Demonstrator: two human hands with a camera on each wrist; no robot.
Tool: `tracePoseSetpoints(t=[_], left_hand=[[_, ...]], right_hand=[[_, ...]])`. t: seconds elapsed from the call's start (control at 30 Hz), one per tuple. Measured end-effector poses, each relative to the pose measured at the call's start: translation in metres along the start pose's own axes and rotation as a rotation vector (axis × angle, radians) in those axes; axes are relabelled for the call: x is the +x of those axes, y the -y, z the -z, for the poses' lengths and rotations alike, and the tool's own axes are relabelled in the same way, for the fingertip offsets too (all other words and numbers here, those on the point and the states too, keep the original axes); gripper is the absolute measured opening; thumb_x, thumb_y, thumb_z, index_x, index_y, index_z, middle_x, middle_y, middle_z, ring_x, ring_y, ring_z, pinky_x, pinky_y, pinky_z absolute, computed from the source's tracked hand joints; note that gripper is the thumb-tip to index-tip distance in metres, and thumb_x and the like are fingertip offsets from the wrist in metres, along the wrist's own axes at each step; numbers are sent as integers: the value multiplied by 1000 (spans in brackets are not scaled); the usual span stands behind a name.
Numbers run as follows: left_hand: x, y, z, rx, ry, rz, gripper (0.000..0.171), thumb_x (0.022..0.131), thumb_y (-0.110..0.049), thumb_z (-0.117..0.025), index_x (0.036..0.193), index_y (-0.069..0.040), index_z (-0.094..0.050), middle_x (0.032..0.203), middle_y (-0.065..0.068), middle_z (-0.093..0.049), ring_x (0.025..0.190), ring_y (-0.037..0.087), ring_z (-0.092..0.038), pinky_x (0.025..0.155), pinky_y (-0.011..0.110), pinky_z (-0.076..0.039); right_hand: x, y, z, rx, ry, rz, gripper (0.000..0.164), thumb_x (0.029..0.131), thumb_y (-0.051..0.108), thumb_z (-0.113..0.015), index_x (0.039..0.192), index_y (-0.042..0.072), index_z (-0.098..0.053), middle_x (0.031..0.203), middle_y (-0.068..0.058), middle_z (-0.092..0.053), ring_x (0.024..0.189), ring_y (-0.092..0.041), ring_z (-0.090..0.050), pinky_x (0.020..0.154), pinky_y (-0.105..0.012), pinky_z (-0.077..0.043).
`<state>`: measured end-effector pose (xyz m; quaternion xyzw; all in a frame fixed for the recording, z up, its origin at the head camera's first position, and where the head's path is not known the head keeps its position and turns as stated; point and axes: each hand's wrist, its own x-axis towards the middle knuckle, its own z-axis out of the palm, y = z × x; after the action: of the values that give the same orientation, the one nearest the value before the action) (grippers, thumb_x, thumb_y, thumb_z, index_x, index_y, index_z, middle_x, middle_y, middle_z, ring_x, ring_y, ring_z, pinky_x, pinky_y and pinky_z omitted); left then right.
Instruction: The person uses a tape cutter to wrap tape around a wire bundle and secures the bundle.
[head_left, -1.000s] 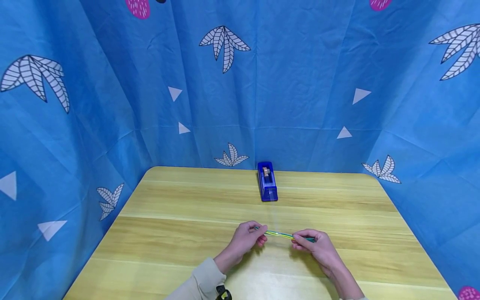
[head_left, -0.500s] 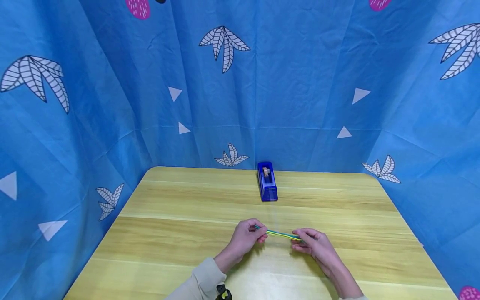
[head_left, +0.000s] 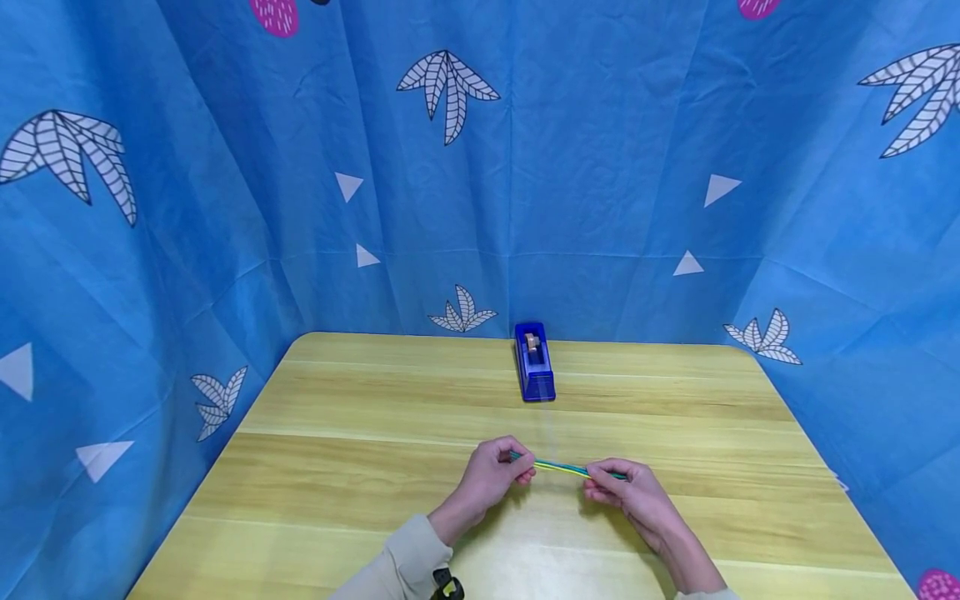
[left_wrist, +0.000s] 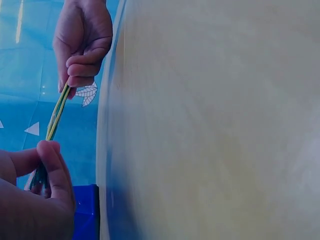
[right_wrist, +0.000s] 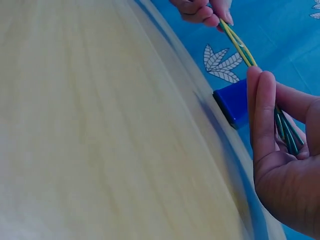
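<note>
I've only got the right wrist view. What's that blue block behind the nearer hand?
Observer: In the head view, it's a tape dispenser.
Visitor: And whose hand is at the top, on those strands?
Observer: The person's left hand; the head view shows its arm in a pale sleeve.
Visitor: Is the curtain all leaves?
Observer: No, the head view shows white triangles too.

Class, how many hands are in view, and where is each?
2: the left hand pinches the green-and-yellow bundle near one end, the right hand near the other.
</note>
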<state>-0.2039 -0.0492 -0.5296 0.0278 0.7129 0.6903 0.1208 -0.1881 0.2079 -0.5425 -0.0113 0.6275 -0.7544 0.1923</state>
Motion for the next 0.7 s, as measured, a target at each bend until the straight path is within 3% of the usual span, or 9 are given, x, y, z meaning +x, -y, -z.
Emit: tracePoseSetpoints(t=[0.17, 0.4, 0.7], left_hand=[[1, 0, 1, -8, 5, 54, 11, 98, -8, -69, 102, 2, -71, 87, 14, -76, 71, 12, -68, 70, 25, -60], [3, 1, 1, 21, 13, 73, 21, 101, -19, -67, 106, 1, -69, 92, 15, -76, 73, 14, -67, 74, 30, -61], [3, 1, -1, -23, 0, 69, 13, 99, -8, -67, 104, 4, -70, 90, 14, -75, 72, 12, -66, 72, 27, -61]], right_hand=[[1, 2, 0, -1, -17, 28, 15, 100, 8, -68, 110, -2, -74, 96, -10, -78, 86, -12, -76, 87, -26, -62], [1, 3, 0, -62, -48, 54, 30, 97, 4, -71, 121, -14, -67, 100, -12, -79, 88, -12, -76, 88, -28, -62], [2, 6, -2, -93, -64, 42, 38, 98, 8, -71, 125, -17, -63, 100, -12, -78, 88, -13, -76, 88, -28, -62]])
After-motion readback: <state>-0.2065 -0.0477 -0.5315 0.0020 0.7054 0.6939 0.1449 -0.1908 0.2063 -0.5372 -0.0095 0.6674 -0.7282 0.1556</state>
